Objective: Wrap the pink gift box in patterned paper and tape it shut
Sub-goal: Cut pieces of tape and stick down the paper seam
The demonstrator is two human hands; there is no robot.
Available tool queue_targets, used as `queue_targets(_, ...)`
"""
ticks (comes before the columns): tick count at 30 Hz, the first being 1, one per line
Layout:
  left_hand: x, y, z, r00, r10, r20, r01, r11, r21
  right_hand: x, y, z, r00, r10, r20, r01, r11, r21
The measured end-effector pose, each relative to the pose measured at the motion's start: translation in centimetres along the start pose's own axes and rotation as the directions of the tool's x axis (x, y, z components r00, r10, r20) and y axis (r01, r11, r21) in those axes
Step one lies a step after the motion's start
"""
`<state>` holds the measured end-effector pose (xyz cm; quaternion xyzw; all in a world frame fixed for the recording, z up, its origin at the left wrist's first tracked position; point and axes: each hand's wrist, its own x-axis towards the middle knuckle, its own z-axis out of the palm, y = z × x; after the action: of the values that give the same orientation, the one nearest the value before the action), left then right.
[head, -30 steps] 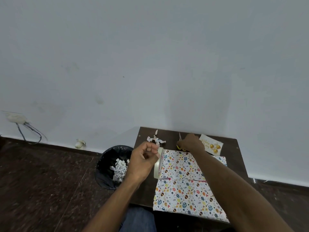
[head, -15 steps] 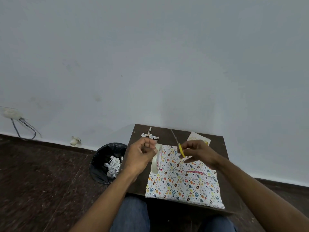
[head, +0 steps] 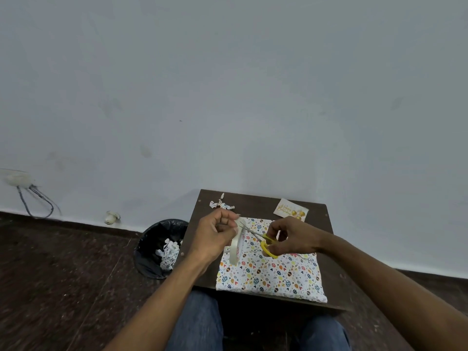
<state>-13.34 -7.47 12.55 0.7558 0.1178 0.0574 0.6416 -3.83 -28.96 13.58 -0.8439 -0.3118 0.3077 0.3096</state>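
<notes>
The gift box lies on a small dark table (head: 255, 206), covered in white patterned paper (head: 273, 272); a thin strip of pink shows under my right hand. My left hand (head: 215, 236) holds a roll of clear tape (head: 236, 244) upright above the box's left edge and pinches its pulled end. My right hand (head: 291, 239) grips yellow-handled scissors (head: 266, 245), fingers through the loops. The open blades point left and reach the tape just right of my left fingers.
A greeting card (head: 291, 210) lies at the table's far right corner, and paper scraps (head: 221, 204) at its far left. A black bin (head: 159, 247) with paper cuttings stands on the floor left of the table. A grey wall rises just behind.
My right hand has picked up the scissors from the table's far side and brought them left to the tape. My left hand has kept the roll above the box.
</notes>
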Motion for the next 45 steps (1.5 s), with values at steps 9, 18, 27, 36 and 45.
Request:
queue_targets(9, -0.6, 0.4, 0.7, 0.999, -0.029, 0.046, 0.028, 1.0, 0.009, -0.3, -0.3, 0.4, 1.0, -0.02, -0.022, 0.018, 0.996, -0.083)
queue_targets(18, -0.7, 0.4, 1.0, 0.996, -0.06, 0.061, 0.062, 0.998, -0.028, -0.5, 0.5, 0.5, 0.993, -0.083, -0.079, 0.074, 0.991, -0.108)
queue_targets(27, -0.3, -0.3, 1.9, 0.995, -0.095, 0.042, 0.096, 0.995, -0.018, -0.9, 1.3, 0.6, 0.997, -0.069, 0.034, 0.069, 0.998, -0.001)
queue_targets(36, 0.4, -0.8, 2.7, 0.993, -0.113, 0.042, 0.114, 0.993, -0.029, -3.3, 10.4, 1.1, 0.865, 0.31, -0.394, -0.304, 0.949, 0.079)
queue_targets(45, 0.3, -0.8, 4.3, 0.99, -0.111, 0.083, 0.114, 0.993, -0.038, -5.5, 15.5, 3.5, 0.537, 0.725, -0.432, -0.69, 0.672, 0.27)
